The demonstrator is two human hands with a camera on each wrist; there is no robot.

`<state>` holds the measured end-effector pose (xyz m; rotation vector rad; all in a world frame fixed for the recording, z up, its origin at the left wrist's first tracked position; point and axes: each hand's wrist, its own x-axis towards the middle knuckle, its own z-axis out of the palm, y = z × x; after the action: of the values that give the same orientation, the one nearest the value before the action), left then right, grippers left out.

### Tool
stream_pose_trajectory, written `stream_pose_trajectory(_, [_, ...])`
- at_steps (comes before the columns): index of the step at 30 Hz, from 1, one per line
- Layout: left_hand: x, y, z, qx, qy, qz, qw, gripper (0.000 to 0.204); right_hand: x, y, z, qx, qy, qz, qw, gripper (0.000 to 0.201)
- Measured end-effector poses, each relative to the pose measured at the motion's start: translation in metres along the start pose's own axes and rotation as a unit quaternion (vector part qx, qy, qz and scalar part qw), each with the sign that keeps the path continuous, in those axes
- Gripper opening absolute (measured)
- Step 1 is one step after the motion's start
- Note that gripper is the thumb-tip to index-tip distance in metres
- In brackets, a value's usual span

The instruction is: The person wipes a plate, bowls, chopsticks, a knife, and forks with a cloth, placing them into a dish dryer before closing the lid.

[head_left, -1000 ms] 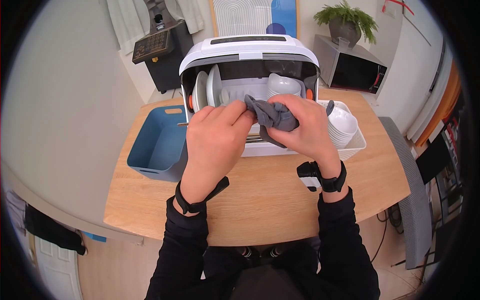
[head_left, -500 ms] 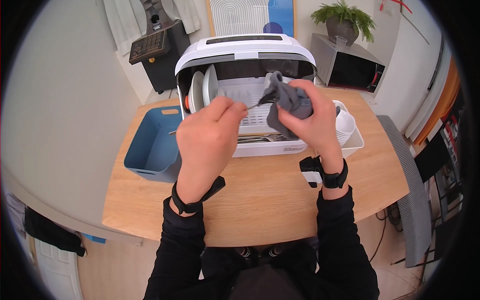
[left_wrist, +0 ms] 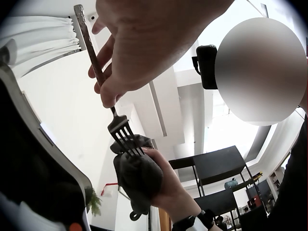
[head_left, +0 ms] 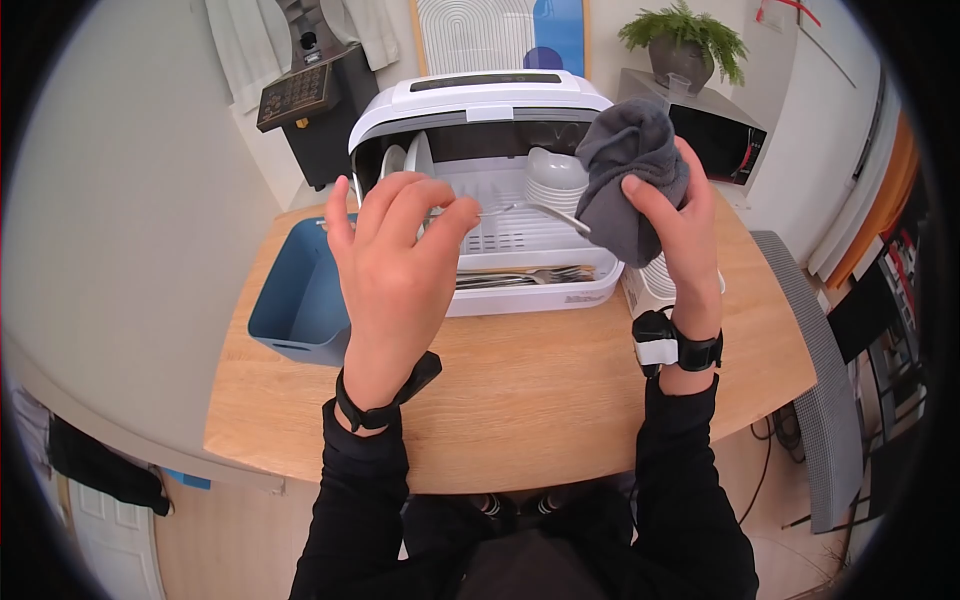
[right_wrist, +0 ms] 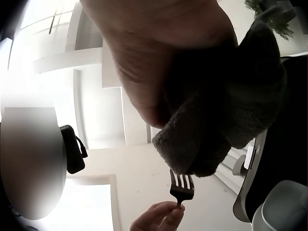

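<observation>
Fork sits pinched in left hand fingers; right hand fingers curl round cloth; best wipe outward along the tines, lest their points snag.

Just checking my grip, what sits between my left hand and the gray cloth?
The head of the fork, reaching from your left hand with its tines toward the gray cloth; the right wrist view shows this.

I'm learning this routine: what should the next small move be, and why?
Probably lower the fork toward the front tray: the left hand pinches it, its pronged end shows outside the folds of the cloth, and the tray holds other cutlery.
</observation>
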<state>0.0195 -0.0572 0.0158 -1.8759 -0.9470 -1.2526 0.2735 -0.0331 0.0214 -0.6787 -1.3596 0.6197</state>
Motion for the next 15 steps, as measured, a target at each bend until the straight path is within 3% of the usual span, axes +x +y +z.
stream_pose_trajectory(3, [0.002,0.0,-0.003,0.025,-0.01,0.027,0.999,0.02,0.002,-0.001,-0.023,-0.069,-0.151,0.029,0.986,0.054])
stream_pose_trajectory(9, [-0.005,0.007,0.006,0.026,-0.025,0.064,0.997,0.025,0.004,0.004,-0.028,0.058,-0.147,0.094,0.983,0.06])
stream_pose_trajectory(15, [-0.007,0.015,0.017,0.001,-0.007,0.115,0.993,0.019,-0.005,0.005,0.015,-0.027,-0.293,0.13,0.947,0.056])
